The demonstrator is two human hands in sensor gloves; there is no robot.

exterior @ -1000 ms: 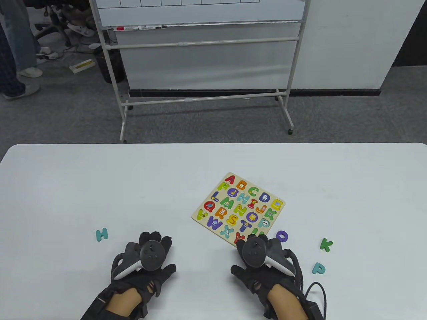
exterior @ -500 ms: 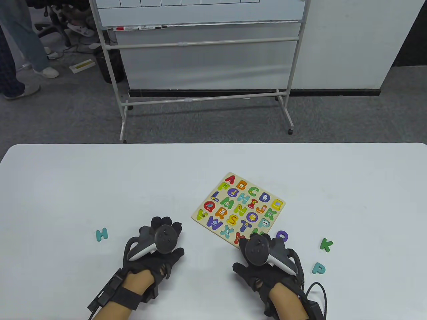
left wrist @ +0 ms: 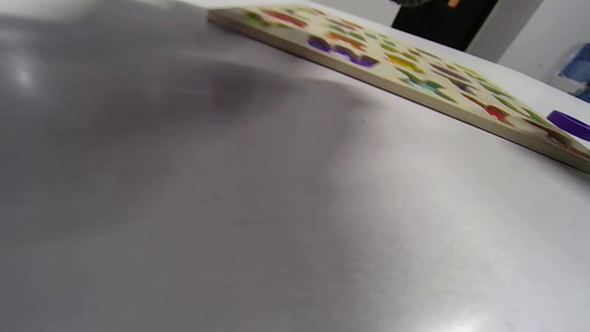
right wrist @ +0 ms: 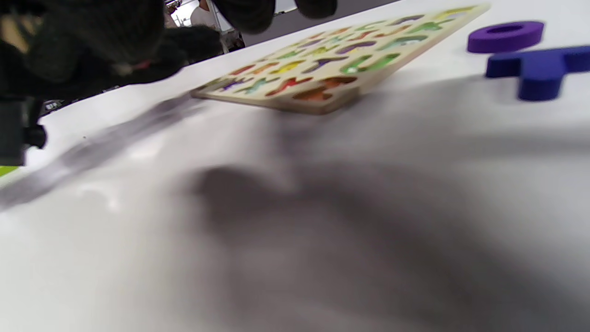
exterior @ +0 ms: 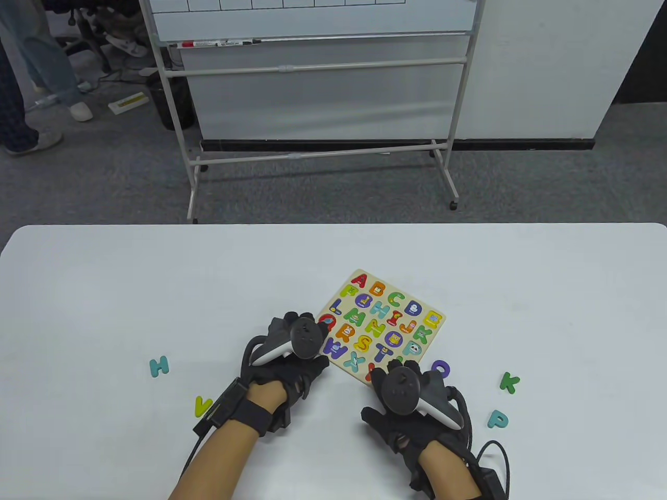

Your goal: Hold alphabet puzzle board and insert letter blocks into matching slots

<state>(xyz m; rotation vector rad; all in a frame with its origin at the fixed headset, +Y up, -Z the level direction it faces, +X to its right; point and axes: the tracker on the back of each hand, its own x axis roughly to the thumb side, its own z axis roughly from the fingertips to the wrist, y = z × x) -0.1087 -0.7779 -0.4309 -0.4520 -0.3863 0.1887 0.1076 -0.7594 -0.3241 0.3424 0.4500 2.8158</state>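
Puzzle board (exterior: pixel 373 325) lies flat on the table (exterior: pixel 104 291), right of centre, many slots apparently unfilled. Letters H (exterior: pixel 159 366), V (exterior: pixel 202 405), O (exterior: pixel 441 369), K (exterior: pixel 509 382) and P (exterior: pixel 498 419) lie loose from 9 to 4 o'clock around it. Left hand (exterior: pixel 292 346) reaches its 8 o'clock edge, right hand (exterior: pixel 404 396) sits at its 6 o'clock corner; I cannot tell either grip.
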